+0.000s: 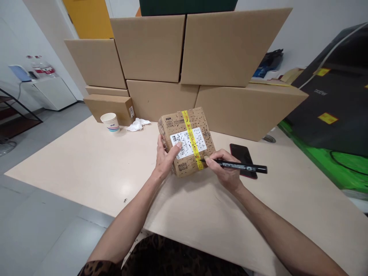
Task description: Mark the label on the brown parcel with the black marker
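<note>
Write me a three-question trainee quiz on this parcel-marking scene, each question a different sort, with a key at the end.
1. True or false: the right hand holds a black marker with its tip at the small parcel.
2. Multiple choice: what lies on the table just behind the right hand? A) scissors B) a dark phone C) a tape roll
3. Fill in: the left hand steadies the parcel with its thumb on the white ____.

Key
1. True.
2. B.
3. Label; a strip of yellow tape crosses it. A paper cup and a crumpled tissue sit farther back, before the stacked cardboard boxes.
</note>
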`<action>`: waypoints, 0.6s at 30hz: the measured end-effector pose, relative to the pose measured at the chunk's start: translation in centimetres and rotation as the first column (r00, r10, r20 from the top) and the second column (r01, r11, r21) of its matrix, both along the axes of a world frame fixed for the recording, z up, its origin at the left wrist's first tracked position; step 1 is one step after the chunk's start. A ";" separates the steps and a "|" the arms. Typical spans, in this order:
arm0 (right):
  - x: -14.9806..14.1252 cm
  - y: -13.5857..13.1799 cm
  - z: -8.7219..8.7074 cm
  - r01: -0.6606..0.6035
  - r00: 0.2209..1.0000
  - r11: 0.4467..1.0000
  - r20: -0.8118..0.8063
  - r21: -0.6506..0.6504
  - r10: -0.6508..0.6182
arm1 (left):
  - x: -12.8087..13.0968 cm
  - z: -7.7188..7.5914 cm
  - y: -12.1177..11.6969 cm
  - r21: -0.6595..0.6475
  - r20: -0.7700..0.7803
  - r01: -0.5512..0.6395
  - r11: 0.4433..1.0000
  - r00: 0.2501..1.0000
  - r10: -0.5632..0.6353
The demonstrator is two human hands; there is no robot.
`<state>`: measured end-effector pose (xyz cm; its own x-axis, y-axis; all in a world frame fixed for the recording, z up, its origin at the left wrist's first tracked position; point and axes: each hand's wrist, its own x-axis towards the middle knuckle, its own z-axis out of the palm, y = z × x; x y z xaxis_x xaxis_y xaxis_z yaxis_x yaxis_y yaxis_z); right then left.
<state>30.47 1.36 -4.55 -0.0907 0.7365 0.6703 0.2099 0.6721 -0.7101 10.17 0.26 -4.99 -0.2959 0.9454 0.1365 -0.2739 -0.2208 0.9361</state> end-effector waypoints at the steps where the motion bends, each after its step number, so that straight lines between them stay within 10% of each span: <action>1: -0.1 0.0 0.0 0.002 1.000 1.000 0.022 -0.006 -0.002 | 0.0 0.0 0.0 0.000 -0.014 -0.003 1.000 1.000 0.003; 18: 0.8 0.2 0.0 -0.138 0.988 0.988 0.086 0.073 0.132 | -0.1 -0.5 0.2 -0.015 -0.042 -0.025 1.000 0.999 0.024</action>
